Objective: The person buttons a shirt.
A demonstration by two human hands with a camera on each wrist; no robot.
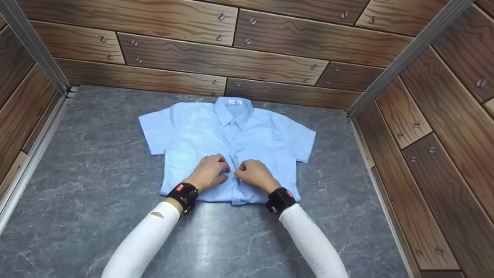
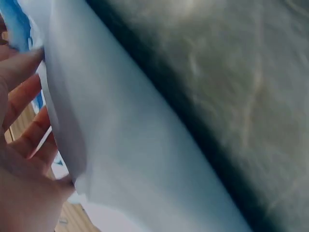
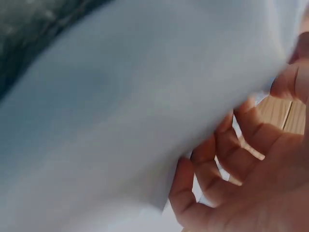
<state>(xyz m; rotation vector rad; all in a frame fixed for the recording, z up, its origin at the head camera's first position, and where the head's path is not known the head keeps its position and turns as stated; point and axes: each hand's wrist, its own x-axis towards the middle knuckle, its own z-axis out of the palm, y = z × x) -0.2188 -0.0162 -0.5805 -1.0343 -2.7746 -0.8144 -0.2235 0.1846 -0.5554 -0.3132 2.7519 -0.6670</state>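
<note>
A light blue short-sleeved shirt [image 1: 193,131] lies front up, its collar [image 1: 246,114] at the far side and both sleeves spread. Over the lower middle of the shirt, my left hand [image 1: 208,173] rests beside the button placket [image 1: 236,191] with its fingers bent loosely and the thumb apart. Facing it across the placket, my right hand [image 1: 255,175] has curled fingers, thumb and forefinger pinching the cloth there. Both wrist views show fingertips against pale shirt cloth [image 2: 116,125]; in the right one, the thumb's contact is partly out of frame.
The shirt lies on a grey marbled tabletop [image 1: 96,185]. Wood-patterned panels [image 1: 173,50] stand behind it and at both sides, with metal frame posts [image 1: 409,58] at the corners. Black bands [image 1: 283,199] circle both wrists, above white sleeves [image 1: 314,241].
</note>
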